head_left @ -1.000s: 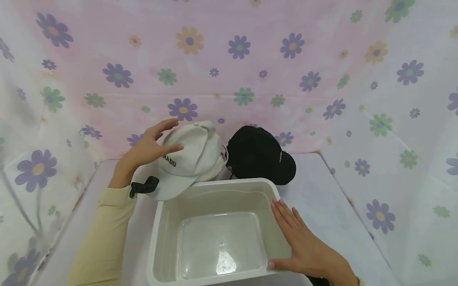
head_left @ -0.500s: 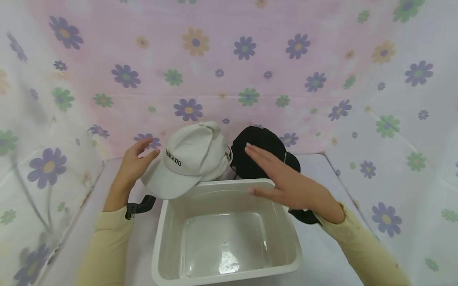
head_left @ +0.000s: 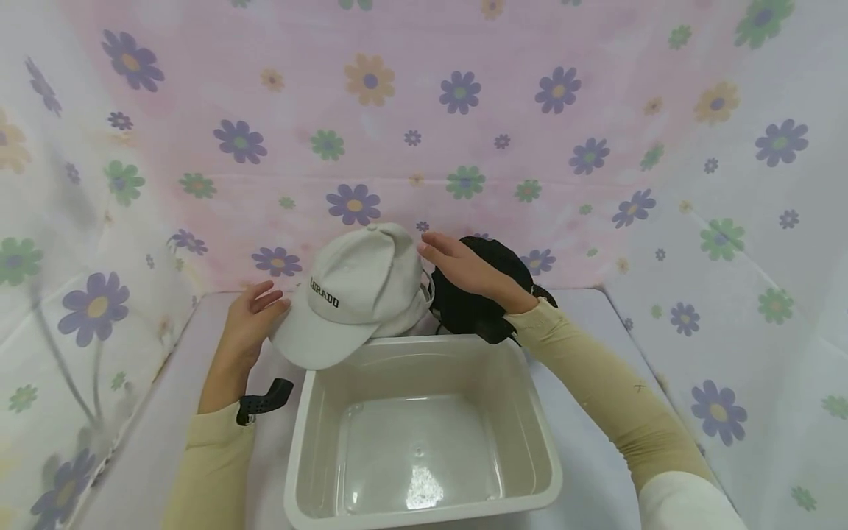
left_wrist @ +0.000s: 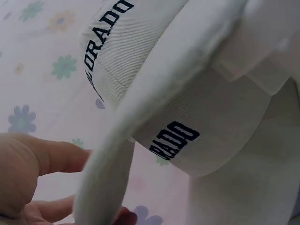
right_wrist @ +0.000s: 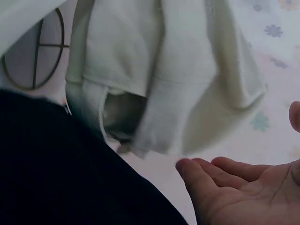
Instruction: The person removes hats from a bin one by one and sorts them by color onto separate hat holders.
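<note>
A white cap [head_left: 354, 276] with dark lettering lies behind the pale bin, its brim toward the left. In the left wrist view the lettering on white cloth [left_wrist: 173, 136] shows twice. My left hand [head_left: 246, 320] is at the brim's edge, fingers loosely bent; in its wrist view some fingers pass behind the brim [left_wrist: 154, 93]. My right hand [head_left: 467, 266] reaches across the black cap [head_left: 493, 258], its fingertips near the back of the white cap. In the right wrist view that hand [right_wrist: 243, 187] lies palm up, beside the white cap's back opening [right_wrist: 124, 115].
The pale plastic bin [head_left: 424, 508] stands in front of the caps, with nothing inside. A white cloth covers the tabletop [head_left: 583, 412]. Flower-printed sheets [head_left: 397, 162] stand close behind and at both sides.
My right hand has left the bin's right rim and moved up and left to the caps. My left hand has dropped from the white cap's crown to its brim.
</note>
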### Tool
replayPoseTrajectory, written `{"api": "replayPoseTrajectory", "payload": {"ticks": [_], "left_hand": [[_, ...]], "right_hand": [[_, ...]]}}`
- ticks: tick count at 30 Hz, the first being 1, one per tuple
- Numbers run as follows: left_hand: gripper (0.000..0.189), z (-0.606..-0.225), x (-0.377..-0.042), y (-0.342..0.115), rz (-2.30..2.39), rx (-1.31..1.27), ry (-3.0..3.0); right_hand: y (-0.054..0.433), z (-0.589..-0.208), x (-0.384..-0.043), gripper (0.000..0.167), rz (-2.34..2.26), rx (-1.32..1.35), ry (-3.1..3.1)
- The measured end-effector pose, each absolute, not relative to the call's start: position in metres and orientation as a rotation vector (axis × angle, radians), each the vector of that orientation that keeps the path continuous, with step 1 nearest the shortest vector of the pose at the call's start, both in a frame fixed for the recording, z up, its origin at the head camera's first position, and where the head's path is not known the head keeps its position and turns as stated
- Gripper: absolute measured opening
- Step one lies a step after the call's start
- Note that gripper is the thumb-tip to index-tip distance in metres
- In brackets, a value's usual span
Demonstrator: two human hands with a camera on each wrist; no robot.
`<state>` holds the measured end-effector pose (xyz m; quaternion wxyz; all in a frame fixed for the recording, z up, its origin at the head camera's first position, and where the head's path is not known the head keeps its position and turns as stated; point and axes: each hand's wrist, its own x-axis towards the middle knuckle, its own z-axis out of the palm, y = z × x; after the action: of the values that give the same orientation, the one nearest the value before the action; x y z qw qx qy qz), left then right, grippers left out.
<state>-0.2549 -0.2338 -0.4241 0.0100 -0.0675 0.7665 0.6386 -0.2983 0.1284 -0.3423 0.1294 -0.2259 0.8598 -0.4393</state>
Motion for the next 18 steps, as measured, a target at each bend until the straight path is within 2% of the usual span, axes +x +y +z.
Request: {"api": "replayPoseTrajectory", "payload": {"ticks": [6,9,15,18], "left_hand": [[0.075,-0.440,-0.246,-0.239,2.339,-0.323,1.860],[0.064,-0.450,-0.241,-0.240,2.475,-0.301,1.577],[0.023,-0.461,-0.232,-0.235,2.633,-0.251,1.153],[0.027,-0.460,-0.228,-0.231,2.607,-0.228,1.181]], "right_hand": [[0.115,-0.361,-0.307,0.054,-1.550,-0.566,2.169],[0.113,-0.365,-0.309,0.048,-1.611,-0.507,2.121],[0.109,-0.365,-0.311,0.046,-1.658,-0.414,2.075],[0.107,-0.366,-0.313,0.045,-1.696,-0.382,2.025]]}}
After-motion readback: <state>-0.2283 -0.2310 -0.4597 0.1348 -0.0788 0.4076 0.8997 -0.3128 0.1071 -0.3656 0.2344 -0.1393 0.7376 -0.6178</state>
